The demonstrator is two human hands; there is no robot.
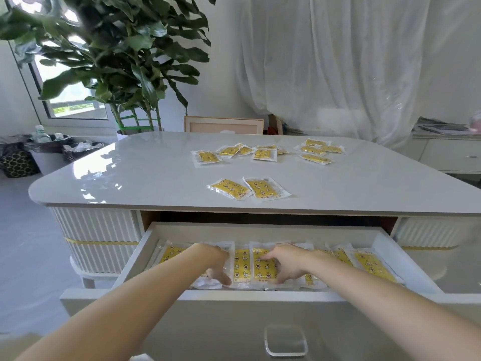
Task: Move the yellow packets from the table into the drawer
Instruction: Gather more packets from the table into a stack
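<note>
The white drawer point(260, 230) stands pulled open under the table top point(145, 175). A row of yellow packets in the drawer point(372, 264) lies flat across its floor. Both my hands are inside it. My left hand point(216, 261) rests palm down on packets at the left centre, fingers spread. My right hand point(286, 261) presses a middle packet point(264, 267) with straight fingers. On the table, two yellow packets point(230, 188) point(265, 190) lie near the front edge. Several more packets point(263, 153) are scattered farther back, with another cluster point(316, 151) at the right.
A large potted plant point(125, 61) stands behind the table's left corner. Bins point(49, 155) sit on the floor at the left. A framed board point(223, 124) leans behind the table. A low cabinet point(450, 155) is at the right. The drawer front carries a clear handle point(285, 341).
</note>
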